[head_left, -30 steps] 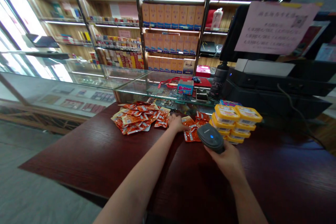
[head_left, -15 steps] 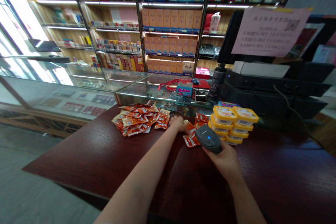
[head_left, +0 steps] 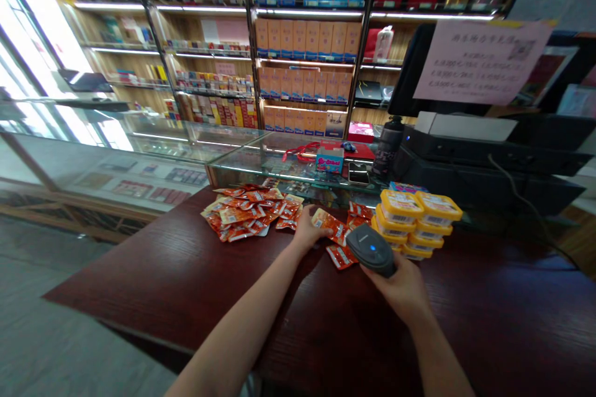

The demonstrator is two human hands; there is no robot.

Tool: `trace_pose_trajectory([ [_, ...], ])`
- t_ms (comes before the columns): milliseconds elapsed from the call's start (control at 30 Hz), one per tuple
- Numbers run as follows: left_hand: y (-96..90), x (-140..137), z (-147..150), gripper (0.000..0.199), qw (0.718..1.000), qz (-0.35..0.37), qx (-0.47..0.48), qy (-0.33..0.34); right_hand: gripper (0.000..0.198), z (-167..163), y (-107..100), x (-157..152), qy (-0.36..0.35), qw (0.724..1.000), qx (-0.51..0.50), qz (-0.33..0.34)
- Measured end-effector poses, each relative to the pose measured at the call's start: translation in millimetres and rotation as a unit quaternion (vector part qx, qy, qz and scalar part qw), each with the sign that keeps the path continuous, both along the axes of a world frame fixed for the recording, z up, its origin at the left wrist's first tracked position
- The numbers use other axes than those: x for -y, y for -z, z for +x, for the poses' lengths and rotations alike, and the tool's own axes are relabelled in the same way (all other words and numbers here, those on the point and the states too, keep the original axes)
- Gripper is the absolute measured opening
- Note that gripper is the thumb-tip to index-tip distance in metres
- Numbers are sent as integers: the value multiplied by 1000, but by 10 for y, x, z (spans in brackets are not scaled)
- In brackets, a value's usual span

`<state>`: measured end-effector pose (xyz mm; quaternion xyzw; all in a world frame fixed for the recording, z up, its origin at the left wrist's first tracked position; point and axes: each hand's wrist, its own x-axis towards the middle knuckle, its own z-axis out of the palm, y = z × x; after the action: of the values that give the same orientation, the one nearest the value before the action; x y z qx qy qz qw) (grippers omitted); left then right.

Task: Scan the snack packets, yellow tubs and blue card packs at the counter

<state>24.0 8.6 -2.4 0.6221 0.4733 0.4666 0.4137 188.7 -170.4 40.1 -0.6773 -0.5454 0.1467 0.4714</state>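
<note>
My left hand [head_left: 308,231] grips an orange-and-cream snack packet [head_left: 331,226], with the thumb over its lower edge and the fingertips partly hidden. In my right hand [head_left: 404,285] is a dark grey barcode scanner [head_left: 370,248] with a lit blue light, its head close to that packet's right end. Under and behind the scanner lie several more orange packets [head_left: 341,257]. A larger heap of packets [head_left: 244,214] is spread left of my left hand. Yellow plastic tubs [head_left: 401,206] with white-printed lids stand in two stacks just beyond my right hand.
All this rests on a dark red-brown wooden counter [head_left: 177,279]. Behind it runs a glass display case [head_left: 237,158], with a small blue-and-pink box [head_left: 329,158] and a phone [head_left: 358,172]. A black bottle [head_left: 388,142] and a monitor bearing a pink paper sign [head_left: 482,62] stand at right.
My left hand has drawn back slightly to the left, and the packet in it now shows raised and facing the scanner. The scanner has barely moved.
</note>
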Motion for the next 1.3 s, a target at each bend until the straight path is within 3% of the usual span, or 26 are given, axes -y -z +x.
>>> trace_pose_trajectory([
  [100, 58, 53, -38, 80, 987, -41, 153, 26, 44, -39, -23, 27, -47, 999, -14, 8],
  [200, 63, 84, -46, 63, 971, -55, 227, 50, 39, -55, -24, 50, -82, 997, 4, -16],
  [367, 61, 80, -40, 33, 973, -35, 220, 57, 33, -60, -60, 87, -100, 994, 28, -20],
  [567, 101, 61, -33, 28, 985, 1, 166, 39, 30, -87, -152, 122, -73, 997, 34, -9],
  [967, 54, 140, -8, 28, 977, -20, 207, 33, 35, -67, -106, 103, -47, 999, 17, 1],
  [1100, -17, 87, -59, 27, 963, -43, 262, -32, 32, -71, -123, 105, -23, 1000, 3, 1],
  [1300, -354, -317, -296, 25, 936, -114, 291, -162, 34, -82, -89, 90, -15, 999, -26, -13],
])
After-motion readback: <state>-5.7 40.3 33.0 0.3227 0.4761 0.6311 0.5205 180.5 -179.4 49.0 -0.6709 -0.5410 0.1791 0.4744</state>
